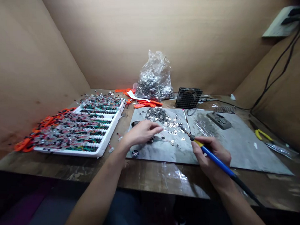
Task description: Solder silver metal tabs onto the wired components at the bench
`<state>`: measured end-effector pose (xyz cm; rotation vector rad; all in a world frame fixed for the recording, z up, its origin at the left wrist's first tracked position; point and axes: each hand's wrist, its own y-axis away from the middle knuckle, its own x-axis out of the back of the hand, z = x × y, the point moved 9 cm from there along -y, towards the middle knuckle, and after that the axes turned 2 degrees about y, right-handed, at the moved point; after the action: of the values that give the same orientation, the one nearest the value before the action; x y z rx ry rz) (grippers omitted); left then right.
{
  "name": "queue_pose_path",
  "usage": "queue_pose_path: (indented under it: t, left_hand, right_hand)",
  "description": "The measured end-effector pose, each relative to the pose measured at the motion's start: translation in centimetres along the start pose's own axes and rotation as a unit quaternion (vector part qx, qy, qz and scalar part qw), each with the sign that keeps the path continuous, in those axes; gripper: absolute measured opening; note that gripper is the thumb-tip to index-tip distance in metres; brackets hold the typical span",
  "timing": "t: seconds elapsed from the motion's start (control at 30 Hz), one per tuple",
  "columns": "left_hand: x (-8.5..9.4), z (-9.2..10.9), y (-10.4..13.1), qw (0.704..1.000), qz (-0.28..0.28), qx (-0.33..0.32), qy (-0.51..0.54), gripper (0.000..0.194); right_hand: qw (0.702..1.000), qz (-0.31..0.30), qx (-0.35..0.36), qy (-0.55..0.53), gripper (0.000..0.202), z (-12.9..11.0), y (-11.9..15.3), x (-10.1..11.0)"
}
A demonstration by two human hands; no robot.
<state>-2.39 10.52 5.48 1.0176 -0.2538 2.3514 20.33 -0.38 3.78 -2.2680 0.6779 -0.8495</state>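
Observation:
My right hand (212, 151) is wrapped round the blue and yellow handle of a soldering iron (217, 161). The iron's tip points up and left, over small metal tabs (174, 128) scattered on the grey board (242, 152). Low over the board's left part, my left hand (143, 131) is closed, its fingers pointing right. A dark, roundish part (150, 140) shows beneath those fingers, too covered to name, with thin wires (163, 136) to its right. Near the left wrist, a small round metal part (135, 153) lies on the board.
A white foam tray (109, 137) of wired parts stands left, with orange pieces (45, 121) beside it. Behind are a metal-filled plastic bag (155, 78) and a black fan (189, 97). A soldering-iron stand (219, 120) and yellow-handled pliers (264, 134) lie right.

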Motion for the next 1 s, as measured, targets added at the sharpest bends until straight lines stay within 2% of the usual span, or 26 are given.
queue_pose_path:
  t: [0.07, 0.13, 0.27, 0.37, 0.5, 0.63, 0.7, 0.83, 0.9, 1.0]
  left_hand:
    - [2.2, -0.3, 0.8, 0.998, 0.061, 0.021, -0.026, 0.036]
    - [3.0, -0.7, 1.8, 0.992, 0.092, 0.054, -0.064, 0.028]
    - [1.0, -1.7, 3.7, 0.981, 0.047, 0.105, -0.156, 0.026]
    - [-0.2, -1.3, 4.9, 0.975, 0.063, 0.071, -0.201, 0.021]
    - [-0.3, -0.6, 6.5, 0.967, 0.116, 0.024, -0.225, 0.009]
    - [-0.7, -0.2, 8.3, 0.974, 0.090, 0.005, -0.206, 0.002]
    - [-0.6, 0.0, 9.0, 0.979, 0.086, -0.003, -0.185, 0.006]
    - [-0.3, -0.4, 9.1, 0.976, 0.088, 0.007, -0.197, 0.015]
    - [-0.8, -0.4, 8.7, 0.972, 0.063, -0.011, -0.225, 0.019]
    - [-1.7, -0.2, 8.2, 0.972, 0.034, -0.041, -0.230, 0.017]
  right_hand:
    - [1.000, 0.009, -0.004, -0.004, 0.018, 0.2, 0.1, 0.3]
    - [1.000, 0.017, -0.004, -0.006, 0.020, 0.3, 0.1, 0.6]
    - [1.000, 0.024, 0.002, -0.010, 0.023, 0.1, 0.3, 0.9]
    - [1.000, 0.025, 0.002, -0.013, 0.024, 0.1, 0.5, 1.0]
    - [0.999, 0.029, 0.001, -0.014, 0.025, 0.0, 0.5, 1.3]
    - [0.999, 0.030, 0.004, -0.015, 0.026, 0.1, 0.5, 1.4]
    - [0.999, 0.030, -0.002, -0.010, 0.026, 0.3, 0.5, 1.3]
    - [0.999, 0.031, -0.025, -0.007, 0.030, 0.7, 0.7, 1.3]
    - [0.999, 0.028, -0.039, -0.002, 0.033, 1.1, 0.9, 1.3]
    - [0.997, 0.036, -0.062, 0.014, 0.035, 3.0, 1.6, 1.4]
